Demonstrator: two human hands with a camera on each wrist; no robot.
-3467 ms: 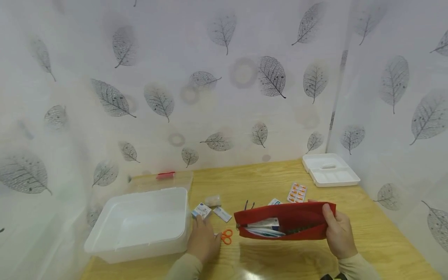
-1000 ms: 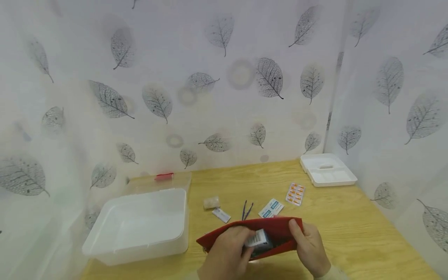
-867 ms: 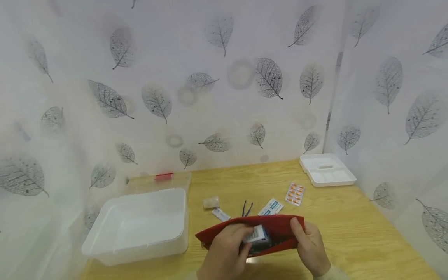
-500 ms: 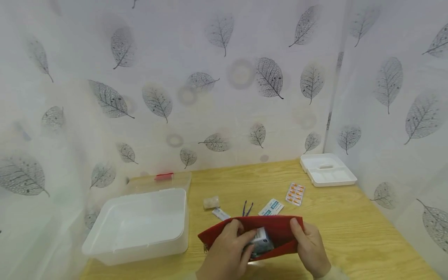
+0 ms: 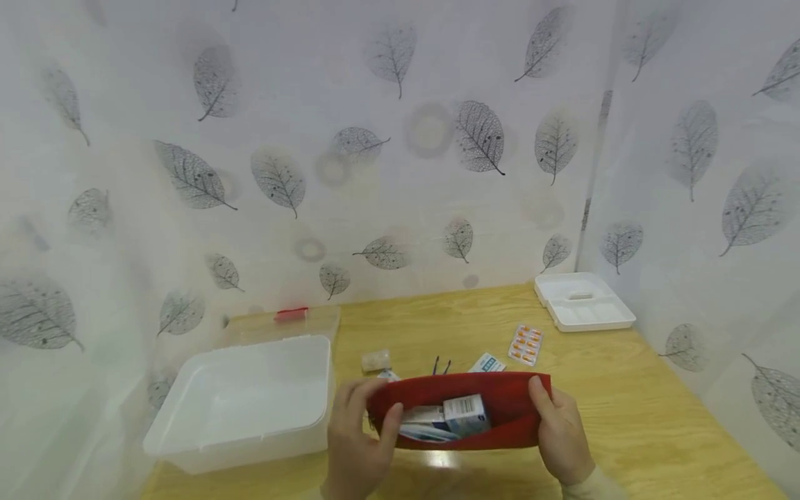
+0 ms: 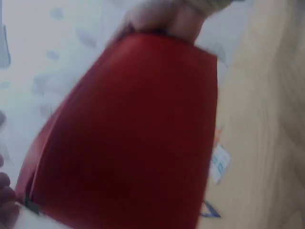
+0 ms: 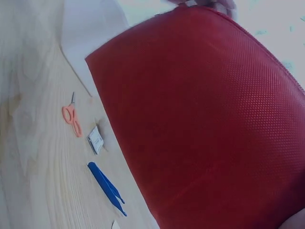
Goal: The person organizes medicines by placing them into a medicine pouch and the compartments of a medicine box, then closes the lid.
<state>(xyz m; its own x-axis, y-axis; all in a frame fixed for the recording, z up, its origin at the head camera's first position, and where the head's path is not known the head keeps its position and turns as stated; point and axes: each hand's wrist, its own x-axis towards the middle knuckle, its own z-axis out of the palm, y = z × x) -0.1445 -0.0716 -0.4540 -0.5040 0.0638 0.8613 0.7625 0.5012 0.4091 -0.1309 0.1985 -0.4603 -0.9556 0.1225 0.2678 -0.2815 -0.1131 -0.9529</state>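
Observation:
A red zip pouch [image 5: 462, 444] is held above the table with its mouth spread open towards the head camera. Inside it lie a small white and blue box [image 5: 467, 414] and some flat packets [image 5: 425, 432]. My right hand [image 5: 564, 437] grips the right end, thumb over the rim. At the left end my left hand [image 5: 359, 437] holds the pouch between thumb and fingers. Orange-handled scissors [image 7: 72, 116] and blue tweezers [image 7: 107, 188] show on the table in the right wrist view.
To the left stands a white plastic bin [image 5: 244, 403], with a clear lid [image 5: 319, 323] behind it. A rolled bandage [image 5: 376, 360], a teal-printed packet [image 5: 487, 362] and a blister pack of orange capsules [image 5: 526, 344] lie beyond the pouch. A white divided tray [image 5: 594, 316] sits back right.
My left hand took a small box from the table and put it into the pouch. It has since let go of the box and moved to the pouch's left end.

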